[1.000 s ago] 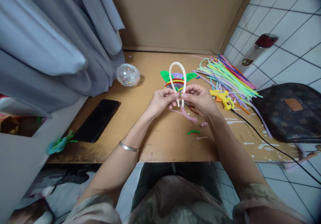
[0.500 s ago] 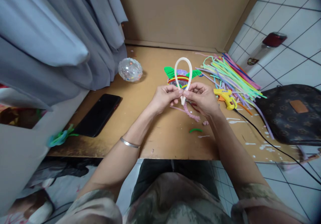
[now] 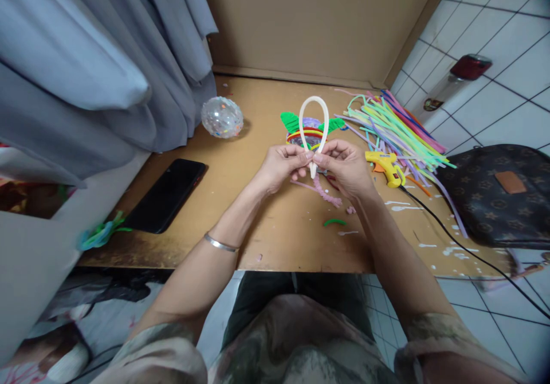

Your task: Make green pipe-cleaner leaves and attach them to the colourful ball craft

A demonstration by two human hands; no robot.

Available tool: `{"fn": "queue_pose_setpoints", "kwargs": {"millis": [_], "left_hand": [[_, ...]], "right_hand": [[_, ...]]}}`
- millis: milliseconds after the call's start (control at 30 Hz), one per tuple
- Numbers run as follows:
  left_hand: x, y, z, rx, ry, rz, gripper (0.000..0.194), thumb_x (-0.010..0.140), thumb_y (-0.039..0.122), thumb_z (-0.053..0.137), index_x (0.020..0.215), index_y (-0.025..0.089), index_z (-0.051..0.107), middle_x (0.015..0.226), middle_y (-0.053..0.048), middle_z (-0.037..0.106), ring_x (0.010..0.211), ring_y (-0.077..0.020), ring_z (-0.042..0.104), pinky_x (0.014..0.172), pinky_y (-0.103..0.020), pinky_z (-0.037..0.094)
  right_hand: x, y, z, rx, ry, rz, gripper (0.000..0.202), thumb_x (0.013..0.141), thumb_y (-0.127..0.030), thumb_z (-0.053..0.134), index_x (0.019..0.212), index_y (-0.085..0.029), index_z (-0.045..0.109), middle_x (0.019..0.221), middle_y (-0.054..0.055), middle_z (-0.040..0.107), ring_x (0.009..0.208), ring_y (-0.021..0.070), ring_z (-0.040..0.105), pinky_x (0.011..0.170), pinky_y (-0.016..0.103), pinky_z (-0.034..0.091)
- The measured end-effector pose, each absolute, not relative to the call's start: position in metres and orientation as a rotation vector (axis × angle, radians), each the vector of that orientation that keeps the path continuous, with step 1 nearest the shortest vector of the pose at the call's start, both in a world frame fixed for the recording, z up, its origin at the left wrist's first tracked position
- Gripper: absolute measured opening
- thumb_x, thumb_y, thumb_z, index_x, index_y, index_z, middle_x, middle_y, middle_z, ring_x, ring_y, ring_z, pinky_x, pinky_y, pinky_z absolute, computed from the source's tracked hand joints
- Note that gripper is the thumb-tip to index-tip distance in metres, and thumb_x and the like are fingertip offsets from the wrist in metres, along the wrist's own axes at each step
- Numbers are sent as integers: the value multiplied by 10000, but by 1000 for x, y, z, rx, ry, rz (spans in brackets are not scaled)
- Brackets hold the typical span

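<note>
Between my two hands stands a white pipe cleaner (image 3: 314, 98), bent into a tall loop with its ends brought together at the bottom. My left hand (image 3: 281, 169) pinches the loop's left side between thumb and fingers. On the other side, my right hand (image 3: 347, 169) pinches it the same way, the thumbs almost touching. Behind the loop sits a colourful craft piece (image 3: 294, 134) with green leaf-like parts and red and yellow bands, partly hidden by the loop and hands. A twisted pink pipe cleaner (image 3: 329, 196) lies on the table just below the hands.
To the right are a yellow glue gun (image 3: 389, 169) with a black cord, a heap of coloured pipe cleaners (image 3: 399, 129) and a brown patterned bag (image 3: 494, 200). A clear ball (image 3: 222, 117) and a black phone (image 3: 167, 196) lie left. A green scrap (image 3: 334, 222) lies in front.
Both hands keep their pinch on the white loop, whose lower ends look slightly closer together. The whole view has shifted very slightly; nothing else has visibly moved.
</note>
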State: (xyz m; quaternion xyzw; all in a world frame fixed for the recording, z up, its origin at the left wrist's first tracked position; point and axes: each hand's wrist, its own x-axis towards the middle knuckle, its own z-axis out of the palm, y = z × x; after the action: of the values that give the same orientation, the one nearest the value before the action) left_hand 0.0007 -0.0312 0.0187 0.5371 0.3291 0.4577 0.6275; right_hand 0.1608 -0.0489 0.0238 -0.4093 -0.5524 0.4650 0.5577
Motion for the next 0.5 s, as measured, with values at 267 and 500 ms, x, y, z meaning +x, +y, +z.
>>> {"fn": "queue_pose_setpoints", "kwargs": {"millis": [267, 500], "left_hand": [[0, -30, 17, 1206, 726, 1011, 355, 719, 417, 854, 696, 114, 671, 590, -10, 659, 490, -70, 583, 517, -195, 483], [-2, -30, 17, 1209, 703, 999, 369, 715, 438, 853, 717, 106, 691, 570, -12, 662, 470, -69, 578, 501, -185, 479]], "right_hand": [[160, -48, 22, -946, -1282, 1076, 397, 565, -421, 939, 687, -207, 627, 644, -35, 643, 571, 93, 586, 533, 232, 491], [160, -47, 20, -938, -1270, 1064, 370, 576, -387, 939, 687, -205, 636, 638, -34, 644, 570, 95, 584, 533, 238, 496]]}}
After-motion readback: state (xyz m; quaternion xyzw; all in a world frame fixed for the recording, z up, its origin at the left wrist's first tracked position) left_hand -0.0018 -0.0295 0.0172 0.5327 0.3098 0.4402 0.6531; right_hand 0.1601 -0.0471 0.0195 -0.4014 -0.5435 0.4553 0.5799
